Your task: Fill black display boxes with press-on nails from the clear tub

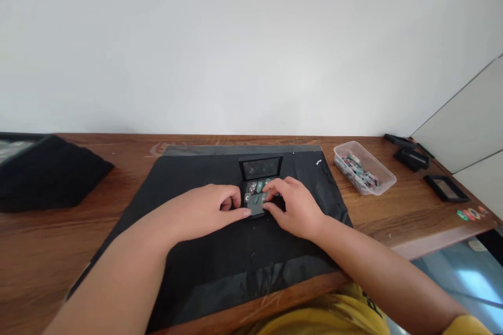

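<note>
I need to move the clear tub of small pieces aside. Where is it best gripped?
Probably across the narrow width of the clear plastic tub, from above, fingers on its two long walls. It is open-topped, long, and lies slanted on the wooden table, with free space beside both walls.

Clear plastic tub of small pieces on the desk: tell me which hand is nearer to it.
Right. The right hand rests on the small black case, with bare mat between it and the clear plastic tub. The left hand lies beyond the case, farther away.
</note>
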A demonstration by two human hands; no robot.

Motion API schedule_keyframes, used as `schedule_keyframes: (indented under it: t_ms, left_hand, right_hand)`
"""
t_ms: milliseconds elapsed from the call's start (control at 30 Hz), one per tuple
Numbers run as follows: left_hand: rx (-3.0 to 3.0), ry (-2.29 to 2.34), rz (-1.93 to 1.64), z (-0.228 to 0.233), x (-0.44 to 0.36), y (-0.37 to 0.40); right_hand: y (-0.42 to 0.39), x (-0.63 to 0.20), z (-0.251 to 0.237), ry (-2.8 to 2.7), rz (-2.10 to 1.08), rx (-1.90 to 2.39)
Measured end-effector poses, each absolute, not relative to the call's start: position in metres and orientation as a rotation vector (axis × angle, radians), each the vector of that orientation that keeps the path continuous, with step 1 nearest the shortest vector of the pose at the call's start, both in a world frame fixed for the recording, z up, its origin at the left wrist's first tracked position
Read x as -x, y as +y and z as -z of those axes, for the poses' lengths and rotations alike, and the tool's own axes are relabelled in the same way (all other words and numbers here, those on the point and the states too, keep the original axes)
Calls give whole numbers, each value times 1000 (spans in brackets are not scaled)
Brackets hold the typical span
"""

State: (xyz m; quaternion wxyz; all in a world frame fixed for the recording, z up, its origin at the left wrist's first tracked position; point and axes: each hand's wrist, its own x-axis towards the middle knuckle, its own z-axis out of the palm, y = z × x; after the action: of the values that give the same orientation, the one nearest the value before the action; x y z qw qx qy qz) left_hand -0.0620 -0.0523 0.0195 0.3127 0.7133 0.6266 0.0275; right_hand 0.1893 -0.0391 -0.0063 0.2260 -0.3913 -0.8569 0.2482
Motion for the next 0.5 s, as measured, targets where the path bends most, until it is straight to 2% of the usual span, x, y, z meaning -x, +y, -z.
schedule_keyframes:
  t_ms: [200, 367, 500]
  left_hand:
    - [-1886, 1643, -111, -20, 64, -52]
    - [-1877, 1670, -96, -15, 68, -51]
    - [-1838, 1681, -109, -9, 75, -45]
  right_hand:
    - [-32, -204, -6, -2260, -533, 864]
    - [-21, -235, -34, -1932, -24, 865]
    - [-7, -287, -64, -1832, 315, 1197]
